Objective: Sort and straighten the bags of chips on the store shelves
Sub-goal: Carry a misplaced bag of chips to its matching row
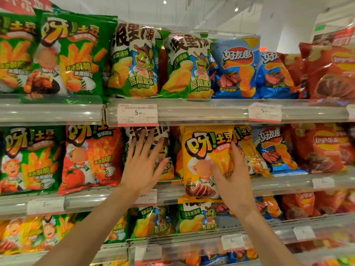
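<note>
On the middle shelf (288, 184) my right hand (233, 175) grips a yellow chip bag (201, 148) by its right side; the bag's bottom hangs over the shelf's front rail. A second yellow bag (247, 150) stands just behind it. My left hand (144, 162) lies flat, fingers spread, against a green-and-white chip bag (165, 150) to the left of the yellow one. An orange-red tomato bag (90, 158) and a green bag (28, 160) stand further left.
Blue bags (274, 150) and red Lay's bags (322, 148) fill the right of the middle shelf. The top shelf (192, 110) carries green, green-white, blue and red bags upright. The lower shelf (192, 240) holds mixed bags. Price tags (137, 114) hang on the rails.
</note>
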Motion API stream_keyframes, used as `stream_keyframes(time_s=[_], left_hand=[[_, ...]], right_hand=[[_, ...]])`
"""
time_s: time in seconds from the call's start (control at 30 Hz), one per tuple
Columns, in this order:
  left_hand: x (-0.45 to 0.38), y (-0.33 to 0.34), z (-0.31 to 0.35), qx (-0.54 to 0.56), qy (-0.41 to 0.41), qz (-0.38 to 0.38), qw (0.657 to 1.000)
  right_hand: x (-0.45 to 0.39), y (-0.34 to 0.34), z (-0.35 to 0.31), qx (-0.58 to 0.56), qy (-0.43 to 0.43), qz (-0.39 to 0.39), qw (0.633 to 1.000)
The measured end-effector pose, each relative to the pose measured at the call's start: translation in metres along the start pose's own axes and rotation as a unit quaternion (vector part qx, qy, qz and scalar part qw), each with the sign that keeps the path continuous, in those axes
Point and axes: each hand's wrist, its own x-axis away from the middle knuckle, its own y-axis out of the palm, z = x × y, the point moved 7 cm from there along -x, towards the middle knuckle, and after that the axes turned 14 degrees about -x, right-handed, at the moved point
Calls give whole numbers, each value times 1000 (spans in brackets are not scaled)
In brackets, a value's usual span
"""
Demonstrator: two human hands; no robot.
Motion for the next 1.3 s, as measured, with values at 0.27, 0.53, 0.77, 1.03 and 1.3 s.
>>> stream_keyframes(time_s=[0.27,0.53,0.77,1.03,1.3], left_hand=[[29,-50,27,327,-144,-63,932],[44,-61,65,626,-160,-169,744],[94,-82,24,565,-235,-142,778],[158,-103,-57,524,-328,-106,779],[223,-115,-171,512,-372,-77,771]], right_hand=[[6,-3,-2,-48,9,1,999],[30,12,-16,-61,4,-31,998],[60,47,-32,-88,27,-99,991],[101,135,-56,-141,44,-191,970],[149,245,-96,-144,14,-232,962]])
